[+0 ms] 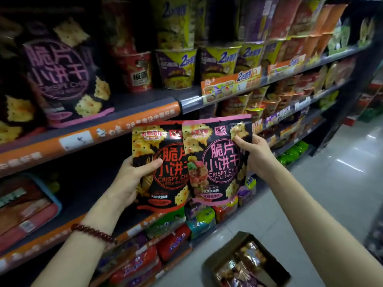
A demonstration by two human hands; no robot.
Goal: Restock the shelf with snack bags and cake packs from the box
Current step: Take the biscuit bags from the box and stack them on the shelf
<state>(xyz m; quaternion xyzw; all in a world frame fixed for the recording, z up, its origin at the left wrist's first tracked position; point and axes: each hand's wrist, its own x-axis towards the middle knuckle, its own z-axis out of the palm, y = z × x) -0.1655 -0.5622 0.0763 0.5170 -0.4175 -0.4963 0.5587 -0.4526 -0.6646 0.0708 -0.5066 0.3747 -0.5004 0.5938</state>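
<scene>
Here, the left hand (132, 179) is gripping the red-trimmed snack bag (159, 166) and the right hand (257, 156) is pinching the pink-trimmed snack bag (217, 158), both above the box (244, 264).

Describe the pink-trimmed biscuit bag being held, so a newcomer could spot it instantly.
Start at the orange-edged shelf, then look just below it to the two black bags held side by side. The pink-trimmed bag is in the right hand, overlapping the red-trimmed bag; only it has a pink top edge and circle.
</scene>
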